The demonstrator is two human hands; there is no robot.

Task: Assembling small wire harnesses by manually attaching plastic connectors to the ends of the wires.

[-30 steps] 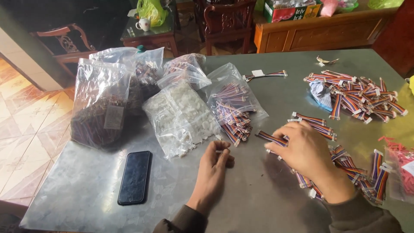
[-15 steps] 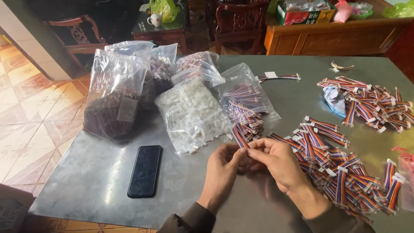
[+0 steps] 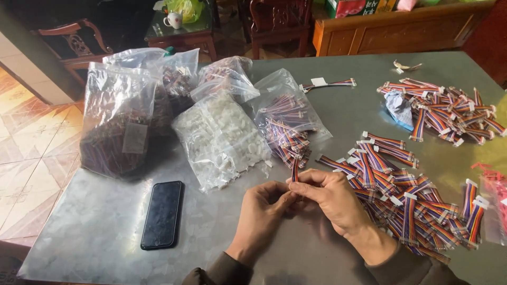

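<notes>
Head view: both hands meet near the front middle of a grey metal table (image 3: 327,113). The left hand (image 3: 264,211) and right hand (image 3: 330,198) pinch one short rainbow ribbon cable (image 3: 294,171) between their fingertips; its striped end sticks up just above the right thumb. Both grips are closed on that cable, fingers touching each other.

Just right of the hands lies a loose heap of the same cables (image 3: 406,195), each with white plugs at the ends. A second heap (image 3: 449,113) sits farther back on the right, with a crumpled blue-white scrap (image 3: 400,108) at its left edge. A single cable (image 3: 327,83) lies alone toward the back.

Ahead of the hands lies an open clear bag of cables (image 3: 285,121). Left of it lies a bag of small white plugs (image 3: 222,137), and farther left a big bag of dark wires (image 3: 116,132), with more bags behind. A black phone (image 3: 162,214) lies face up left of the left hand. A red-edged bag (image 3: 494,206) shows at the right edge.
</notes>
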